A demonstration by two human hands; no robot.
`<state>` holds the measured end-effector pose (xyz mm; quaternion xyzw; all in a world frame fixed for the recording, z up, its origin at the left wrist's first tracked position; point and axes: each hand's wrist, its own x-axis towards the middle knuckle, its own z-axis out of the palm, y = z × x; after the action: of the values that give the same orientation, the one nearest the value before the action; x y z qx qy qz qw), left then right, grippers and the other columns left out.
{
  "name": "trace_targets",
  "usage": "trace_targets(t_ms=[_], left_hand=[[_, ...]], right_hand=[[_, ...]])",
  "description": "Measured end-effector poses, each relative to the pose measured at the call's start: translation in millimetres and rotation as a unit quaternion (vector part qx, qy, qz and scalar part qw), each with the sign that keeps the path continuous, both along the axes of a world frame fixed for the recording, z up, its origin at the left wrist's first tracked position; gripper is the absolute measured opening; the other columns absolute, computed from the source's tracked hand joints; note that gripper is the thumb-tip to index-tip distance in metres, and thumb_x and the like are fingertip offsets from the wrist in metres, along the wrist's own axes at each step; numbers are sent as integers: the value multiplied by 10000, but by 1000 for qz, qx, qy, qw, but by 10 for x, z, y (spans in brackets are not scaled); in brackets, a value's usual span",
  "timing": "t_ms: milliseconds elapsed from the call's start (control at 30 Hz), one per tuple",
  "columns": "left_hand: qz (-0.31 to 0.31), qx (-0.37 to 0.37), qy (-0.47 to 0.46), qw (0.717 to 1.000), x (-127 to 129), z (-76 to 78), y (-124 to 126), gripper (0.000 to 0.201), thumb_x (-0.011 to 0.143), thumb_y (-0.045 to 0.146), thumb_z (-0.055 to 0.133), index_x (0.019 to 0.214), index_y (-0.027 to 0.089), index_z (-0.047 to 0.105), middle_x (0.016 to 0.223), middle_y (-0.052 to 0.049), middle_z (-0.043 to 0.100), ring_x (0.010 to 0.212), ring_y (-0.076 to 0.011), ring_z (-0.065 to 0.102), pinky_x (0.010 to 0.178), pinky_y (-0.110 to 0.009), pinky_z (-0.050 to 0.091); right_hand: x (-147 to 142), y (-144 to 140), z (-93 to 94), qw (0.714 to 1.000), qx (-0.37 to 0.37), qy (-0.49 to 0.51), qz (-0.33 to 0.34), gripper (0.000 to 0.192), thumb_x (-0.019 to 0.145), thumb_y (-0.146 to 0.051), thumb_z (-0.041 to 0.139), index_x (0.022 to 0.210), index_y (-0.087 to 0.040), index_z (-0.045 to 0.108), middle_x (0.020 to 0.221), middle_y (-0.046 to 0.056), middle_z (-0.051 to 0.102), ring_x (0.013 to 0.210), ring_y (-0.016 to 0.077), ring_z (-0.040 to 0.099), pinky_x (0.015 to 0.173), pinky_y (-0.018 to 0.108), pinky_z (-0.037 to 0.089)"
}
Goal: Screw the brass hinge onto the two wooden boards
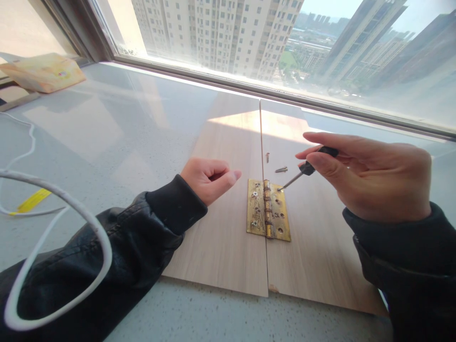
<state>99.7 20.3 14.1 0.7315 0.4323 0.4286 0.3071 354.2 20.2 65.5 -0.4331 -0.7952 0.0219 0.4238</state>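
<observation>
One tarnished brass hinge [268, 209]; right hand [374, 178] fingers grasp screwdriver [306, 170], left hand [208, 179] clenched.

My right hand [370, 178] hovers over the right wooden board [320, 237], its screwdriver [306, 172] slanting across the way to the brass hinge [268, 210]. Two loose screws [281, 169] lie just beyond the hinge. My left hand [208, 178] rests on the left board [224, 228], beside the hinge. The grey countertop [124, 128] lies open leftward; a white cable [53, 228] loops over my left sleeve.
</observation>
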Motion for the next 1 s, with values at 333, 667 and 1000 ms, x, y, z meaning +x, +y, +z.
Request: trace_targets(t_ms=[333,667,1000], left_hand=[[-15,15,-1,1000,-14,-26,40,403,838,309,552,468,158,505,423,62,378,422,-54,308,438,-227,235],[-13,8,3,1000,-19,2,23,399,843,303,559,473,163,501,426,62,378,426,-56,315,442,-230,244],[-3,-1,1,1000,-11,7,0,397,847,303,552,480,159,506,443,61,383,445,-58,320,465,-239,242]], right_hand=[[-24,-7,15,995,21,-50,87,487,919,-121,478,1343,-320,612,1104,18,735,893,176,662,792,395,539],[19,4,52,985,144,-93,8,327,705,-202,830,1015,-284,769,656,-30,646,505,102,473,487,301,398],[9,-46,119,990,13,-102,97,495,920,-123,478,1292,-410,634,1198,1,685,923,217,684,736,425,558]])
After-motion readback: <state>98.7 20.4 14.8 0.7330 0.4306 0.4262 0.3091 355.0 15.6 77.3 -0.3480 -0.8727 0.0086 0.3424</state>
